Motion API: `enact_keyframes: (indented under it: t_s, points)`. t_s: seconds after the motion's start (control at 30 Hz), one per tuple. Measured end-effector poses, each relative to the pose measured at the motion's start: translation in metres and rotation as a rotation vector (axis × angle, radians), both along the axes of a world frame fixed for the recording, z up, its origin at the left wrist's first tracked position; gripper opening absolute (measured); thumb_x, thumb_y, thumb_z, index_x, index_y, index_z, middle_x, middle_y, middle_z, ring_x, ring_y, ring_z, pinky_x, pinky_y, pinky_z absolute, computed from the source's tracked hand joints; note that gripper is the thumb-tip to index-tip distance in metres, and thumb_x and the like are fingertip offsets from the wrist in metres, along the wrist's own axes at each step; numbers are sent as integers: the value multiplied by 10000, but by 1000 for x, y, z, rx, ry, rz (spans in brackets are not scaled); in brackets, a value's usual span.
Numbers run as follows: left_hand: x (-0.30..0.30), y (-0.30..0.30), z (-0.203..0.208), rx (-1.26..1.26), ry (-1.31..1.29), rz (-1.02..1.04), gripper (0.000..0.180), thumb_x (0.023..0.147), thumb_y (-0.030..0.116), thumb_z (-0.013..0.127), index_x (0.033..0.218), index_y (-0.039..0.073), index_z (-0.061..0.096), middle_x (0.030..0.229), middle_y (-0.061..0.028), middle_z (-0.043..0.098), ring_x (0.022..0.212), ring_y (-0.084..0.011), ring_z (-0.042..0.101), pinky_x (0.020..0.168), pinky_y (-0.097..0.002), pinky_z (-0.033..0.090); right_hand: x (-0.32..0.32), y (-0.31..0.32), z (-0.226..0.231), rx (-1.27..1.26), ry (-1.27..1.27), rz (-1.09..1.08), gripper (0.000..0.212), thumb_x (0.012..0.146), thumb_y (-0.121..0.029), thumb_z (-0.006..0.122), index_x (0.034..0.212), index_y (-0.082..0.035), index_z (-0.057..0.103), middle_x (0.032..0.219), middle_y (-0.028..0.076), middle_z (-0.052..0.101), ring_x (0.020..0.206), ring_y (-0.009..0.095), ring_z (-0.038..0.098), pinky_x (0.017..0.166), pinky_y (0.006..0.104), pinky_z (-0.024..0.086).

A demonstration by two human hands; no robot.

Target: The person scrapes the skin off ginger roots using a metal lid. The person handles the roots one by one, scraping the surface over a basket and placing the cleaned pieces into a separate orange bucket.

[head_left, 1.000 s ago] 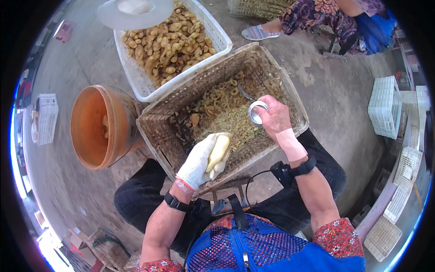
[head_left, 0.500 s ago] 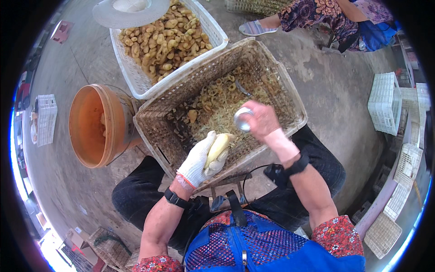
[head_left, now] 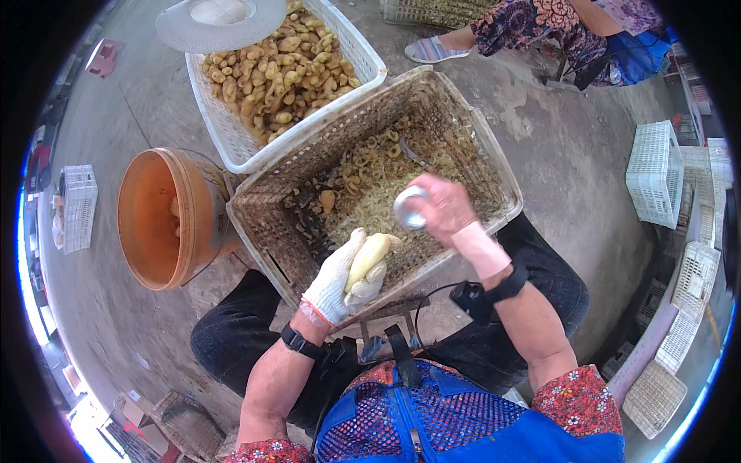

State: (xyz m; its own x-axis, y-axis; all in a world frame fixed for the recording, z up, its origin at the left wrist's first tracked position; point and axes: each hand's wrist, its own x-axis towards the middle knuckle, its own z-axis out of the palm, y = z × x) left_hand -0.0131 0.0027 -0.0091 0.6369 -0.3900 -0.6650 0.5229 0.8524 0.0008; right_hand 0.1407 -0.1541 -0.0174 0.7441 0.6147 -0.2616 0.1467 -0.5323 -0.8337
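Observation:
My left hand (head_left: 336,282), in a white knit glove, is closed around a pale yellow, peeled piece of ginger (head_left: 367,261), its tip pointing up and right. My bare right hand (head_left: 445,207) grips a round, silvery metal tool (head_left: 410,208), slightly blurred; its exact kind does not show. The tool is held a little above and right of the ginger, apart from it. Both hands are over the near side of a dirty plastic crate (head_left: 494,166). Pale shavings and brownish scraps (head_left: 363,201) lie in it, with a curved metal blade (head_left: 413,152) on top.
A white crate (head_left: 224,139) heaped with unpeeled ginger (head_left: 285,73) adjoins the far left side, a pale brimmed hat (head_left: 220,21) on its corner. An orange bucket (head_left: 189,224) stands at left. Another person's shoe (head_left: 438,50) is beyond. White crates (head_left: 654,174) line the right.
The left hand has tilted slightly with the ginger. The right hand and the metal tool have shifted a little to the left. The whole view has moved slightly.

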Motion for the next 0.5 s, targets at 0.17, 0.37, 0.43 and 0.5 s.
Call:
enact_keyframes:
  t_s: [0.17, 0.37, 0.43, 0.5]
  points:
    - [-4, 1, 5, 247, -265, 42, 555, 971, 511, 433, 1121, -12, 545, 567, -11, 452, 352, -77, 372, 300, -204, 285, 24, -10, 11, 84, 99, -170, 194, 852, -201, 669, 953, -36, 646, 855, 90, 689, 765, 165, 649, 700, 295, 514]
    - [-5, -15, -2, 591, -301, -55, 493, 846, 450, 680, 1051, 18, 560, 748, -54, 570, 448, -101, 462, 388, -247, 397, 6, 1, 38, 213, 361, -47, 169, 877, -158, 669, 977, -25, 636, 858, 31, 668, 785, 104, 608, 714, 270, 500]
    - [1, -10, 4, 533, -297, -136, 491, 800, 401, 746, 1074, 34, 570, 783, -40, 593, 569, -105, 543, 483, -248, 455, -1, 0, 40, 226, 388, 17, 170, 876, -155, 670, 983, -27, 637, 860, 32, 667, 797, 101, 606, 730, 265, 496]
    - [0, 0, 5, 497, -329, -249, 482, 782, 358, 773, 1084, 39, 574, 810, -18, 596, 635, -92, 557, 538, -241, 466, -11, 3, 43, 251, 427, 58, 169, 866, -151, 678, 974, -26, 642, 867, 42, 677, 819, 114, 612, 761, 277, 490]
